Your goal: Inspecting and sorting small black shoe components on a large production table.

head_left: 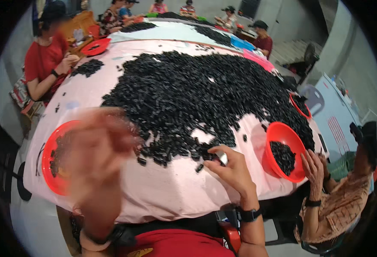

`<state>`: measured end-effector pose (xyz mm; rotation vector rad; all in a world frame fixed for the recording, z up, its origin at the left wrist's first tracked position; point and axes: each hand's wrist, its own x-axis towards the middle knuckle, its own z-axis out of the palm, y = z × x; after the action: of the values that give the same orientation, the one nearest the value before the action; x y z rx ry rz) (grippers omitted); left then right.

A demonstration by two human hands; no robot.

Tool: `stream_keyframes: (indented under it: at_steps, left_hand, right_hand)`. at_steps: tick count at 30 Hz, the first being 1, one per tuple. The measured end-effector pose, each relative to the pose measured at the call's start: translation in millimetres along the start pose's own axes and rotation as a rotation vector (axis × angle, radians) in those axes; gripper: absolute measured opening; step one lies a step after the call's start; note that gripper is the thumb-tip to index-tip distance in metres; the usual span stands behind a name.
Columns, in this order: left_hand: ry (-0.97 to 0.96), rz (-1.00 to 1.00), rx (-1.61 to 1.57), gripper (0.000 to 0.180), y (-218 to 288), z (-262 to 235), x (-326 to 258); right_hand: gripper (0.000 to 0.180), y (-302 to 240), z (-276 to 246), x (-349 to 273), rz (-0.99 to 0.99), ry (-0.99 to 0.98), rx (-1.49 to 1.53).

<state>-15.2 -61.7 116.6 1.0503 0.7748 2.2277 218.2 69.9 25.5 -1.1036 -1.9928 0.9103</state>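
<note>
A large heap of small black cylindrical pieces covers the middle of the table. At its near edge my right hand is closed, thumb and fingers pinching a small shiny silver object whose kind I cannot make out. Black pieces lie right by those fingertips, and one loose piece rests just left of the thumb. My left hand is raised, smeared by motion, so its fingers do not show clearly. It hides part of a red bowl with some dark pieces in it.
A red bowl of black pieces stands at the right, beside a co-worker's hand. A pink cloth covers the table. A person in red sits at the far left near a red tray. Several others sit around the far end.
</note>
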Motion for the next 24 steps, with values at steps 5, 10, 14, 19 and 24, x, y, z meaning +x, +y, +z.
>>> stream_keyframes:
  at_steps: [5, 10, 14, 19, 24]
  left_hand:
    - [-0.462, -0.829, 0.131, 0.038, -73, -18, 9]
    - [-0.534, -0.964, -0.264, 0.031, -98, -31, 1]
    - [-0.552, -1.001, -0.302, 0.022, -103, -40, 0]
    - [-0.501, -1.032, -0.339, 0.019, -107, -40, -3]
    - [-0.477, -1.065, -0.338, 0.022, -114, -35, -9]
  right_hand:
    - [0.032, -64, 4, 4, -0.155, -0.059, 0.118]
    - [0.035, -73, 24, 5, -0.253, -0.026, 0.17]
    - [0.036, -56, 36, 3, -0.233, -0.024, 0.218]
    - [0.038, -51, 39, 0, -0.222, -0.027, 0.233]
    - [0.041, -43, 35, -1, -0.22, -0.036, 0.255]
